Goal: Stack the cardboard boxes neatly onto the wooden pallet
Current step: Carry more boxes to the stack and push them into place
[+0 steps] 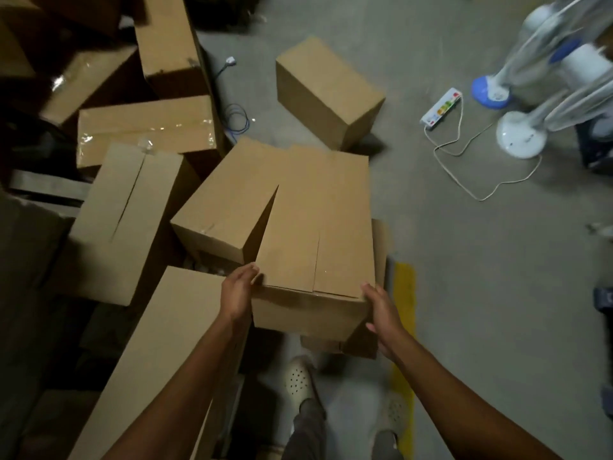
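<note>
Bare forearms (185, 376), grey trousers (310, 426), cream perforated clogs (297, 381) on both feet

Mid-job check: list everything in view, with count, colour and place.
held box: one, brown, centre, between both hands
other cardboard boxes: at least seven, brown, piled left; one alone on floor beyond
fans: two, white and blue, upper right
power strip: one, white, floor by fans
blue cable: one coil, floor behind pile
floor line: one, yellow, right of feet
shoes: two, pale, bottom centre
left hand: grips held box's near-left corner
right hand: grips its near-right corner
</note>
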`<state>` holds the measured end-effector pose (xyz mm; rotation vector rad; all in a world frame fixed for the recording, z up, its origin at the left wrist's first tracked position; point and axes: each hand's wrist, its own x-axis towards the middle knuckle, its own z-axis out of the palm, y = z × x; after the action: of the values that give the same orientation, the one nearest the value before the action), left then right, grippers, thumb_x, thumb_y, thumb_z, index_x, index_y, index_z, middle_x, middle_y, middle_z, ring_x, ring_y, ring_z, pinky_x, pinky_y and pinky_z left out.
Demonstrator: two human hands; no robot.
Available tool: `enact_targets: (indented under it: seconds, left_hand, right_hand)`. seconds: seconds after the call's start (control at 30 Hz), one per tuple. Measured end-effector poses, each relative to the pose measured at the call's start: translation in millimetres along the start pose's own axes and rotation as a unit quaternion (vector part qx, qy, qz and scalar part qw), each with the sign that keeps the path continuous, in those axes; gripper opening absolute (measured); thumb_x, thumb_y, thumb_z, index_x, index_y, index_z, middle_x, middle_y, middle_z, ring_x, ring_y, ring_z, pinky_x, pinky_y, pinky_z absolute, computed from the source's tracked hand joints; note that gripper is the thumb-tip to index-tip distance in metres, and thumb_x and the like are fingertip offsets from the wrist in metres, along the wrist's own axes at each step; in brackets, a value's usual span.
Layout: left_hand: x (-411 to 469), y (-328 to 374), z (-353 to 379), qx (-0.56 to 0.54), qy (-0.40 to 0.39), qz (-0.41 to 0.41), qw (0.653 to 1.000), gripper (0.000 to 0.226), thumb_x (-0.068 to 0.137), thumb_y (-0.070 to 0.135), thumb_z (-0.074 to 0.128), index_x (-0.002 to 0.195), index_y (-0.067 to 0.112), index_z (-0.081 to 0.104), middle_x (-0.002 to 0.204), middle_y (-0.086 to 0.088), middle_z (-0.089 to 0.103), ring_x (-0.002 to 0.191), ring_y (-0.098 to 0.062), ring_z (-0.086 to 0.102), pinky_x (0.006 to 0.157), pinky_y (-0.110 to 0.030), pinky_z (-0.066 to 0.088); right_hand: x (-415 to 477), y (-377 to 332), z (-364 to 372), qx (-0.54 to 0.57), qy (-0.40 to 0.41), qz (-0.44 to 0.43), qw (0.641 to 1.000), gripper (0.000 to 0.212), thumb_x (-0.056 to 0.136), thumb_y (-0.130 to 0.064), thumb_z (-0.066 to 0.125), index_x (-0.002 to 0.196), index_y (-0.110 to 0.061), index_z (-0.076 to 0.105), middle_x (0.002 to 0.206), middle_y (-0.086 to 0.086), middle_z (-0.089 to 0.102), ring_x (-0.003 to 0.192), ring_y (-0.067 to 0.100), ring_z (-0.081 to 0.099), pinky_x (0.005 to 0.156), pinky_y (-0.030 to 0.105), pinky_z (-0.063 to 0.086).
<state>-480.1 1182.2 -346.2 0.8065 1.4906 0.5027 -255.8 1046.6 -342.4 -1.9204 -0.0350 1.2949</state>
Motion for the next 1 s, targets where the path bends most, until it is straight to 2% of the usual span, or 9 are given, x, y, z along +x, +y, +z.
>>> enact_targets:
  seconds: [0.07,0.17,0.23,0.3,0.43,0.53,0.67,0.8,1.0]
  left_hand:
    - [-20.1,22.0,8.3,0.007,-0.024,0.032,0.999,0.032,0.100,0.034,0.057,0.126,0.017,0.065,0.123,-0.003,0.066,0.117,-0.018,0.059,0.108,-0.045,0.044]
    - [-56.3,59.7,23.7,0.021,-0.060,0.091,0.994,0.040,0.099,0.042,0.055,0.135,0.025,0.059,0.132,0.007,0.061,0.124,-0.012,0.053,0.097,-0.031,0.044]
    - [-80.5,80.2,33.1,0.038,-0.085,0.129,0.987,0.053,0.096,0.049,0.056,0.141,0.022,0.056,0.138,0.007,0.058,0.127,-0.010,0.050,0.100,-0.032,0.044]
    - [-102.1,93.7,41.2,0.071,-0.103,0.172,0.977,0.065,0.089,0.064,0.057,0.142,0.025,0.057,0.142,0.008,0.057,0.131,-0.012,0.049,0.109,-0.042,0.042]
    - [-134.4,103.0,66.6,0.140,-0.135,0.232,0.953,0.068,0.080,0.081,0.053,0.133,0.039,0.063,0.129,0.008,0.061,0.122,-0.013,0.055,0.105,-0.052,0.047]
    - [-171.6,103.9,97.2,0.157,-0.166,0.263,0.937,0.064,0.086,0.075,0.054,0.129,0.029,0.067,0.122,0.001,0.064,0.115,-0.018,0.060,0.104,-0.053,0.048]
    - [-239.3,91.5,149.9,0.120,-0.210,0.250,0.938,0.041,0.095,0.047,0.054,0.119,0.018,0.070,0.120,-0.010,0.068,0.116,-0.028,0.062,0.105,-0.053,0.047]
    - [-319.4,66.2,204.8,0.138,-0.322,0.217,0.911,0.045,0.104,0.042,0.038,0.126,0.012,0.064,0.114,-0.007,0.072,0.109,-0.025,0.067,0.088,-0.034,0.055]
    - [-435.0,27.1,281.9,0.182,-0.470,0.132,0.854,0.064,0.104,0.057,0.024,0.127,0.013,0.064,0.116,-0.016,0.072,0.107,-0.031,0.069,0.088,-0.042,0.055]
  right_hand:
    - [-13.8,-13.5,-13.5,0.024,0.026,-0.018,0.999,0.104,0.059,-0.074,0.061,0.150,-0.025,0.045,0.150,-0.004,0.050,0.137,0.021,0.045,0.113,0.050,0.035]
    - [-49.7,-41.4,-32.9,0.073,0.037,-0.051,0.995,0.068,0.068,-0.049,0.063,0.130,-0.019,0.060,0.126,-0.001,0.067,0.120,0.021,0.059,0.085,0.031,0.043]
    - [-69.6,-51.4,-52.6,0.085,0.051,-0.082,0.992,0.051,0.074,-0.033,0.066,0.123,-0.018,0.063,0.115,0.003,0.071,0.105,0.022,0.066,0.073,0.030,0.048]
    - [-87.3,-53.8,-74.9,0.076,0.072,-0.116,0.988,0.051,0.074,-0.029,0.071,0.123,-0.017,0.064,0.115,0.007,0.072,0.102,0.024,0.069,0.081,0.038,0.056]
    - [-132.1,-49.8,-131.1,0.045,0.125,-0.161,0.978,0.062,0.079,-0.041,0.077,0.135,-0.022,0.058,0.122,0.004,0.060,0.106,0.023,0.063,0.096,0.046,0.054]
    - [-160.2,-32.5,-176.4,0.068,0.141,-0.172,0.973,0.083,0.064,-0.068,0.072,0.136,-0.028,0.059,0.128,0.002,0.063,0.112,0.021,0.064,0.100,0.047,0.053]
    - [-196.8,9.1,-239.1,0.123,0.167,-0.172,0.963,0.093,0.060,-0.078,0.074,0.140,-0.034,0.054,0.133,-0.008,0.064,0.121,0.018,0.062,0.104,0.048,0.051]
    - [-240.9,59.3,-311.2,0.166,0.211,-0.170,0.948,0.100,0.059,-0.086,0.070,0.144,-0.039,0.048,0.139,-0.011,0.060,0.127,0.018,0.057,0.107,0.049,0.048]
    - [-335.6,123.4,-409.1,0.239,0.288,-0.172,0.911,0.057,0.091,-0.049,0.068,0.142,-0.029,0.052,0.133,-0.009,0.061,0.124,0.019,0.057,0.109,0.048,0.046]
